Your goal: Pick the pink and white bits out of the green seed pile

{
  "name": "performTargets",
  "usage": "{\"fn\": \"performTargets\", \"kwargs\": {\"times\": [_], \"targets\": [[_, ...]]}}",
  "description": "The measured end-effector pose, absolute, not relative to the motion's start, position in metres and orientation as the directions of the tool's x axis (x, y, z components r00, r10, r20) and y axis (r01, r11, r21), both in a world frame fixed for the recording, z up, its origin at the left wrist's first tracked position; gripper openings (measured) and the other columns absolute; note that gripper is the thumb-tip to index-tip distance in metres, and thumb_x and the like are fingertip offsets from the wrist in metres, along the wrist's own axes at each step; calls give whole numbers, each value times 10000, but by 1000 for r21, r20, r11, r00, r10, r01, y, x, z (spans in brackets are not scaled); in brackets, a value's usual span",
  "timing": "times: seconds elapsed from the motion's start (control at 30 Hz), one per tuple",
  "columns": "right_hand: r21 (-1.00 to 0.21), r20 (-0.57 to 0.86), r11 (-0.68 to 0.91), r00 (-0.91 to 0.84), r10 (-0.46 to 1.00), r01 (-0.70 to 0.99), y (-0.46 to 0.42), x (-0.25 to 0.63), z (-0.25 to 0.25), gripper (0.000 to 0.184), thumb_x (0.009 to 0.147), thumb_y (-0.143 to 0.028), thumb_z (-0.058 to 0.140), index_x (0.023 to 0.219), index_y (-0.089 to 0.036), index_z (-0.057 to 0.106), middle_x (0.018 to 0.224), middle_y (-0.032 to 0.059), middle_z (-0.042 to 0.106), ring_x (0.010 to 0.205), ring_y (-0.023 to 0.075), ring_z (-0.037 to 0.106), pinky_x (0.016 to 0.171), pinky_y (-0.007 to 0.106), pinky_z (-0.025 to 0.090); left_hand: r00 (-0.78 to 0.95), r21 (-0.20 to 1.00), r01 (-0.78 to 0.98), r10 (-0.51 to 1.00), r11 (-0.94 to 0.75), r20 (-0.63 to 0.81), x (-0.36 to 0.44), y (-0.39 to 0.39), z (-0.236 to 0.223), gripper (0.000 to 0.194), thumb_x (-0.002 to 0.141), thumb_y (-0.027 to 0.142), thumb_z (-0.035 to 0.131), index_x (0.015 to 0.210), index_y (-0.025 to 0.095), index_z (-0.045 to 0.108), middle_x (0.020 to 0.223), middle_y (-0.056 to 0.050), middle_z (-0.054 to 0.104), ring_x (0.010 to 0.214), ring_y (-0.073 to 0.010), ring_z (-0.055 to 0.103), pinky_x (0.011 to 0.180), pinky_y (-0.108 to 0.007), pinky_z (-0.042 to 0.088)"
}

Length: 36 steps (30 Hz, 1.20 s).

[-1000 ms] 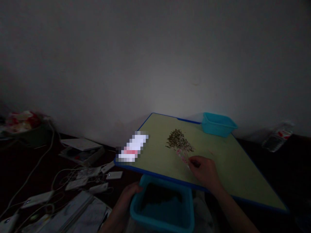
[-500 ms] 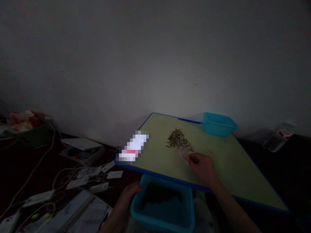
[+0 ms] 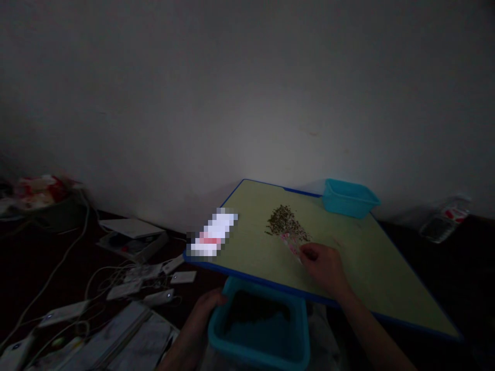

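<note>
My left hand (image 3: 209,305) grips the left rim of a blue plastic basin (image 3: 259,355), held below the front edge of a pale yellow board (image 3: 251,257). Dark small grains lie inside that basin toward its far side. Over the board, my right hand (image 3: 323,265) pinches a thin, see-through piece with pink print (image 3: 290,245), perhaps a card or plastic packet; its kind is unclear. The piece's far end touches or nearly touches the near edge of a spread pile of small dark grains (image 3: 282,220). The room is dim, and the right fingertips are partly hidden.
A second blue basin (image 3: 350,201) stands at the board's far right corner. A blurred bright phone-like screen (image 3: 211,237) lies at the left edge. White power banks (image 3: 183,277), cables and papers (image 3: 119,335) cover the left side. A clear packet (image 3: 444,221) sits right.
Hardly anything differs. My right hand moved up very slightly with the pink-printed piece early on, and the view shifted a little. The left hand keeps its hold on the basin.
</note>
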State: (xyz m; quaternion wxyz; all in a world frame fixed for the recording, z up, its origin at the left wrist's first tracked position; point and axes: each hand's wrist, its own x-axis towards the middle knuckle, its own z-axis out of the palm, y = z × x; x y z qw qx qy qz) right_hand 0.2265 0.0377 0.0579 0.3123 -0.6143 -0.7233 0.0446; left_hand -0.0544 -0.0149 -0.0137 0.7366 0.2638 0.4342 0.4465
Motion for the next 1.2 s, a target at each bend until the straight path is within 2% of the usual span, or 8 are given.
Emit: {"fn": "performTargets", "kwargs": {"times": [0.27, 0.47, 0.73, 0.97, 1.2], "targets": [[-438, 404, 251, -60, 913, 863, 36, 226, 60, 202, 720, -204, 491, 779, -213, 684, 724, 11, 684, 612, 147, 614, 602, 228, 440, 171, 771, -396, 864, 500, -473, -56, -9, -23, 199, 559, 240, 593, 711, 144, 679, 495, -5, 639, 456, -182, 544, 491, -297, 433], [-446, 386, 251, -69, 920, 859, 33, 223, 62, 210, 723, -200, 485, 779, -218, 686, 733, 13, 685, 632, 153, 616, 611, 235, 440, 188, 783, -395, 877, 481, -443, -55, -9, -25, 190, 581, 213, 563, 717, 140, 674, 516, -19, 659, 474, -202, 572, 471, -302, 427], [-419, 397, 241, -62, 916, 876, 39, 223, 59, 188, 730, -208, 490, 757, -214, 675, 707, 5, 674, 618, 148, 607, 595, 229, 423, 161, 781, -377, 865, 498, -474, -56, -10, -20, 157, 573, 228, 584, 684, 151, 665, 494, 0, 627, 472, -184, 554, 475, -289, 420], [-390, 396, 246, -79, 915, 887, 43, 223, 60, 196, 744, -223, 479, 751, -214, 675, 696, 5, 671, 622, 148, 611, 566, 222, 407, 189, 780, -379, 867, 497, -460, -56, -11, -18, 234, 563, 252, 593, 756, 149, 675, 486, 9, 610, 470, -177, 526, 498, -299, 429], [-458, 358, 248, -78, 931, 854, 52, 226, 61, 211, 725, -202, 490, 795, -216, 689, 725, 12, 686, 624, 148, 618, 589, 226, 442, 179, 773, -381, 860, 508, -478, -59, -6, -31, 192, 557, 232, 599, 716, 151, 669, 515, -7, 630, 487, -186, 538, 491, -299, 433]]}}
